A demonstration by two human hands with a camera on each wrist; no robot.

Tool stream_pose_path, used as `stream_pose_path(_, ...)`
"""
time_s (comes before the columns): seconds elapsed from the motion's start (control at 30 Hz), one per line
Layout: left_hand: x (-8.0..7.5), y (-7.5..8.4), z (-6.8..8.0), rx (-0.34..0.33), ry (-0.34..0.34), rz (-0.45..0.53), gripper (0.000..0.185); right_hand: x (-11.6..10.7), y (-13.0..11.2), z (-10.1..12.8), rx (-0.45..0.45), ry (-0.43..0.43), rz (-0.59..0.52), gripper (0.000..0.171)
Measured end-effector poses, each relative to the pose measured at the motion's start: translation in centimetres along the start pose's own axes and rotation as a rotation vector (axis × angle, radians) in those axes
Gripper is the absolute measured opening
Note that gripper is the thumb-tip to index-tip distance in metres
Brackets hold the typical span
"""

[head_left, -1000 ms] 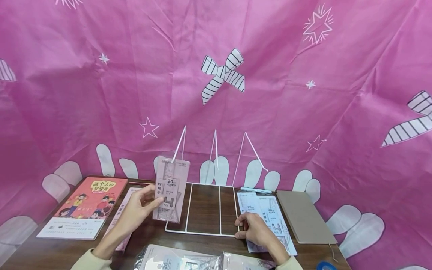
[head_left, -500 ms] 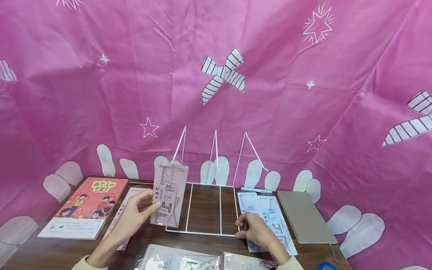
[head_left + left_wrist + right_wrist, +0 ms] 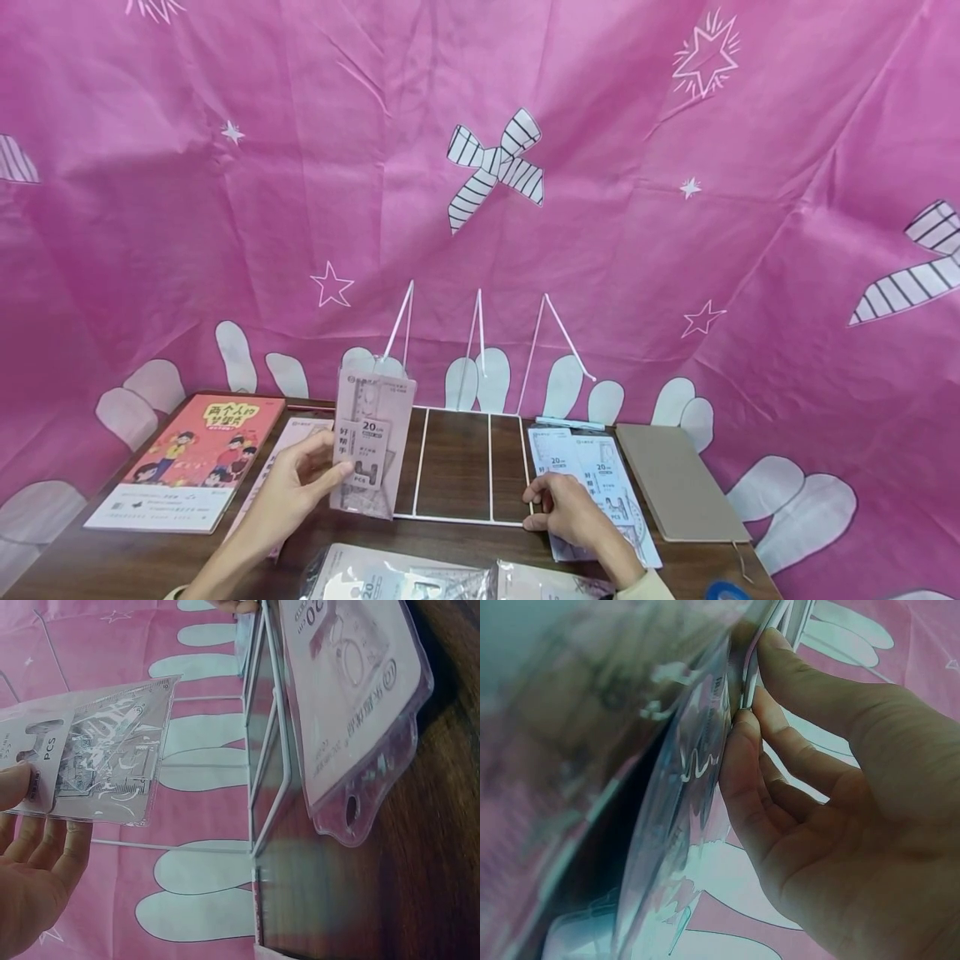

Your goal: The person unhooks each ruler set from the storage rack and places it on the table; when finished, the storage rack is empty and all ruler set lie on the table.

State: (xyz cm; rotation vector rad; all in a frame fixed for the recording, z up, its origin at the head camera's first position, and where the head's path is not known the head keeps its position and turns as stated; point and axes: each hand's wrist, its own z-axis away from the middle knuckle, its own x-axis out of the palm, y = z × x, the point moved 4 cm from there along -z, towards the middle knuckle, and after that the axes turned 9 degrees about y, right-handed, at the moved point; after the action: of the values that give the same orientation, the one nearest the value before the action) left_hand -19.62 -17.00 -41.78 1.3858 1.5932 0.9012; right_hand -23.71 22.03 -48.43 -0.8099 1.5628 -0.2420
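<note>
My left hand (image 3: 288,483) pinches a clear-fronted pink packet of rulers (image 3: 373,446) by its left edge, thumb in front. The packet stands nearly upright, its top close to the left prong of a white wire rack (image 3: 453,518). Whether the packet touches that prong I cannot tell. In the left wrist view the packet (image 3: 112,750) shows a transparent set square inside. My right hand (image 3: 566,508) holds the rack's base wire at the front right corner. In the right wrist view, thumb and fingers of the right hand (image 3: 840,787) close on the white wire.
Another pink ruler packet (image 3: 258,483) and a red picture-cover book (image 3: 187,467) lie left. Blue ruler packets (image 3: 607,475) and a grey-brown notebook (image 3: 678,483) are on the right. More packets (image 3: 397,571) lie at the front edge, near blue tape (image 3: 726,590). A pink curtain (image 3: 600,208) hangs behind.
My left hand has moved slightly down and to the left with the ruler packet, away from the left prong. The right hand and the rack have stayed in place.
</note>
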Motion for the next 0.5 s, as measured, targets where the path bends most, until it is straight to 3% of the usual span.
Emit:
stream_pose_path(0.3, 0.2, 1.1, 0.7, 0.022, -0.011, -0.018, 0.023, 0.1, 0.3, 0.0, -0.004, 0.005, -0.003, 0.030)
stream_pose_path(0.5, -0.1, 1.1, 1.0, 0.016, -0.023, -0.018, 0.022, 0.1, 0.3, 0.0, 0.001, -0.003, -0.013, 0.030)
